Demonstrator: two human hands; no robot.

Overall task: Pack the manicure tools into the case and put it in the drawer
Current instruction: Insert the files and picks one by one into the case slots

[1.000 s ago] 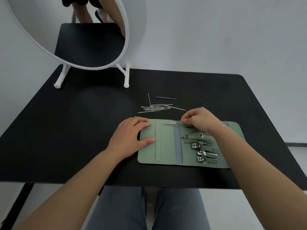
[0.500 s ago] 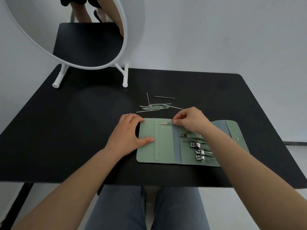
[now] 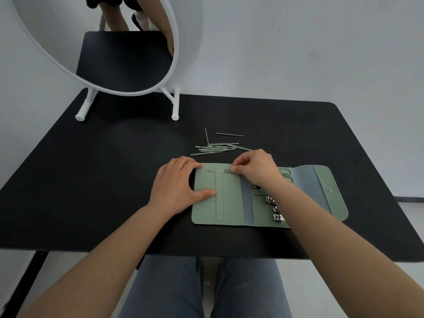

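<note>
A green fold-out manicure case [image 3: 231, 203] lies open on the black table [image 3: 91, 180]. My left hand [image 3: 177, 185] rests flat on the case's left edge, thumb pressing the left panel. My right hand [image 3: 254, 168] pinches a thin metal tool [image 3: 223, 171] that runs under the vertical elastic strap [image 3: 219, 196] at the top of the left panel. Several nail clippers [image 3: 274, 206] sit in the right panel, partly hidden by my right forearm. A pile of several slim metal tools [image 3: 215, 148] lies loose behind the case.
A round white-framed mirror [image 3: 174, 65] stands on white legs at the back left of the table. One loose thin tool [image 3: 229, 134] lies apart behind the pile. The case's snap flap [image 3: 330, 191] hangs open toward the right. My knees are under the front edge.
My right hand has moved left along the case's top, sliding the thin tool under the strap. The left hand stays on the case's left edge.
</note>
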